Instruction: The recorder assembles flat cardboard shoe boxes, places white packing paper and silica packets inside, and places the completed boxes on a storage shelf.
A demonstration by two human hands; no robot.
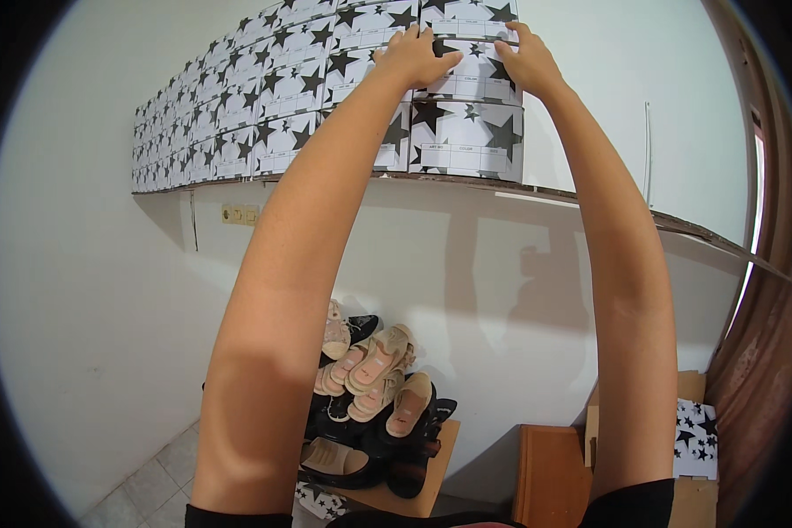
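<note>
Both arms reach up to a stack of white cardboard boxes with black stars, which look like shoe boxes. My left hand (414,60) lies against the box fronts near the seam between two columns, its fingers spread and its thumb pointing right. At the right end of the stack, my right hand (530,63) touches the corner of a box, thumb and fingers apart. Between the hands is the front of the middle star-print box (471,81). Below it stands another star-print box (466,139), and part of a third box (466,16) shows above.
The boxes stand in rows along a wall shelf (554,190). Below, several pairs of shoes (374,370) are piled on a cardboard box (440,458). A brown wooden piece (541,471) and a star-print box (695,440) are at lower right, near a brown curtain (761,352). Wall sockets (239,215) sit under the shelf.
</note>
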